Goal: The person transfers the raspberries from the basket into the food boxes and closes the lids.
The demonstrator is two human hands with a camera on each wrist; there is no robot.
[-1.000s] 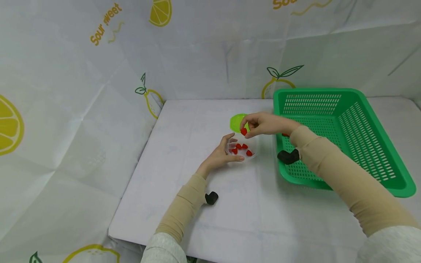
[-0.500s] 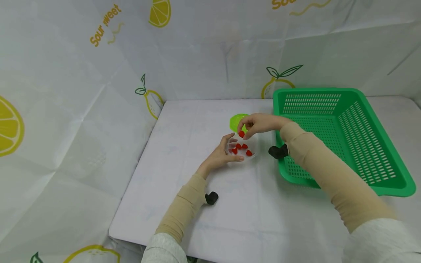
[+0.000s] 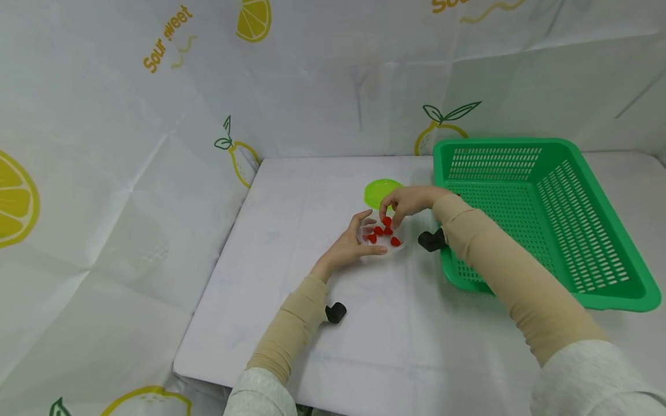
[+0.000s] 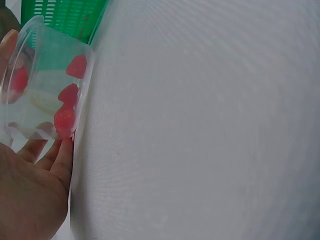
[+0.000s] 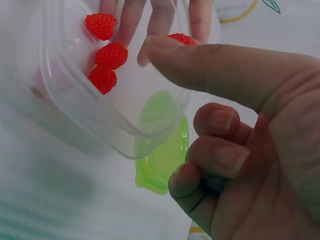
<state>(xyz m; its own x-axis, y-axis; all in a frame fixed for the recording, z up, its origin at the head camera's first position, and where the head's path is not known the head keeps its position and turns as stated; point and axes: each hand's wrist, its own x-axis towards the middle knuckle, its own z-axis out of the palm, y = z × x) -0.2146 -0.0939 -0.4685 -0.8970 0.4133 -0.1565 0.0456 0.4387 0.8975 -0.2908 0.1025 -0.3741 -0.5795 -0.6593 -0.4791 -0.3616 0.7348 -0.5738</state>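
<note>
A clear plastic container stands on the white-covered table, and several red raspberries lie at its bottom. My left hand grips this container from the left, thumb on the near side and fingers round the far side. Above the opening, my right hand pinches one more raspberry between thumb and fingers. In the right wrist view the thumb partly hides that held raspberry, while the other fingers curl toward the palm. Just behind the container lies a bright green lid, partly covered by the right hand in the head view.
A large green plastic basket with slotted walls stands to the right, under the right forearm. A small bit of red shows at its left side, near the right wrist. Lemon-printed cloth hangs behind the table.
My right hand has moved left and down with the raspberry, from above the lid to the container's opening. The left hand and container have stayed in place.
</note>
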